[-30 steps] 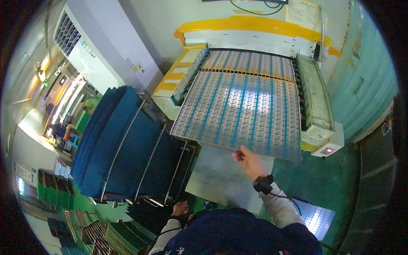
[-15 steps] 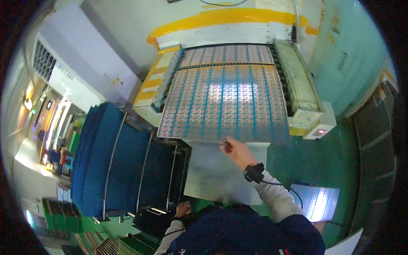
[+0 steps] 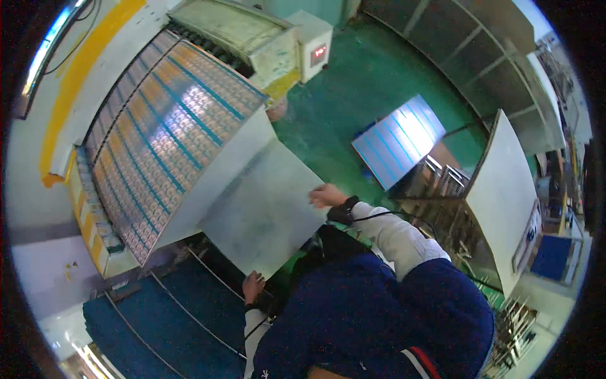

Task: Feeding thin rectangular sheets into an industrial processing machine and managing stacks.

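hands point(image 3: 324, 196) point(image 3: 254, 287) near grey sheet point(image 3: 265, 202), patterned panel point(image 3: 170, 123)

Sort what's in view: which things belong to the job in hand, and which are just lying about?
Likely in the work:
- pale sheet, with the left hand and right hand at its edges
- patterned panel on the machine

Apparently aside, no hand on them:
- dark blue boards
- striped panel
- white board

The top point(image 3: 379, 297) is dark blue, with red and white stripes point(image 3: 421, 362) on it. Pale grey sleeves point(image 3: 407, 243) come out of it. Black wrist bands point(image 3: 341, 213) with thin black cords point(image 3: 377, 215) sit farther from it.
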{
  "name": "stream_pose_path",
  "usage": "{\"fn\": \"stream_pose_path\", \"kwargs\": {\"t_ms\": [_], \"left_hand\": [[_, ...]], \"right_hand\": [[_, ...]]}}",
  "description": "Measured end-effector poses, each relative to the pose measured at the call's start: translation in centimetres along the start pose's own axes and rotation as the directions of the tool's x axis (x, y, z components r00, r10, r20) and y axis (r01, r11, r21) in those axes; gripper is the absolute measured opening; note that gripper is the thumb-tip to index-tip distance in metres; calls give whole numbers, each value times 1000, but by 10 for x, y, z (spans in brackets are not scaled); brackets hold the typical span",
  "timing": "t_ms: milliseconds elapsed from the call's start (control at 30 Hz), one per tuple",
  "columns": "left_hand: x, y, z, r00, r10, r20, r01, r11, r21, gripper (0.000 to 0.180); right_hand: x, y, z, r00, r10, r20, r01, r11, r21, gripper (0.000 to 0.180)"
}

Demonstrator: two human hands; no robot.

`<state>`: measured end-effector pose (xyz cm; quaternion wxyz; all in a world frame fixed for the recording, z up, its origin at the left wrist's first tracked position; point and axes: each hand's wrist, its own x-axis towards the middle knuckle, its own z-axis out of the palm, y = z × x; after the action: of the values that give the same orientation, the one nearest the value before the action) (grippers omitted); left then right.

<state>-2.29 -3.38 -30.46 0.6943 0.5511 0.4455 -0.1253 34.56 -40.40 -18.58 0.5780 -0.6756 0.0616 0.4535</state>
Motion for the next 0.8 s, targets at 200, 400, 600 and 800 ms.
{"fn": "stream_pose_path", "kwargs": {"t_ms": [200, 400, 600, 800], "left_hand": [[40, -6, -10, 979, 34, 202, -94, 951, 294, 23], [23, 25, 34, 995, -13, 99, -16, 956, 292, 24], [19, 59, 105, 974, 87, 210, -114, 986, 119, 32], [16, 107, 208, 962, -120, 243, 128, 992, -16, 52]], "right_hand": [[-106, 297, -200, 892, -47, -449, -374, 480, -794, 32], [-214, 312, -162, 899, -155, -410, -238, 612, -754, 17], [-224, 314, -146, 952, 51, -302, -134, 956, -262, 14], [-188, 346, -225, 966, -120, -228, -72, 723, -687, 21]]}}
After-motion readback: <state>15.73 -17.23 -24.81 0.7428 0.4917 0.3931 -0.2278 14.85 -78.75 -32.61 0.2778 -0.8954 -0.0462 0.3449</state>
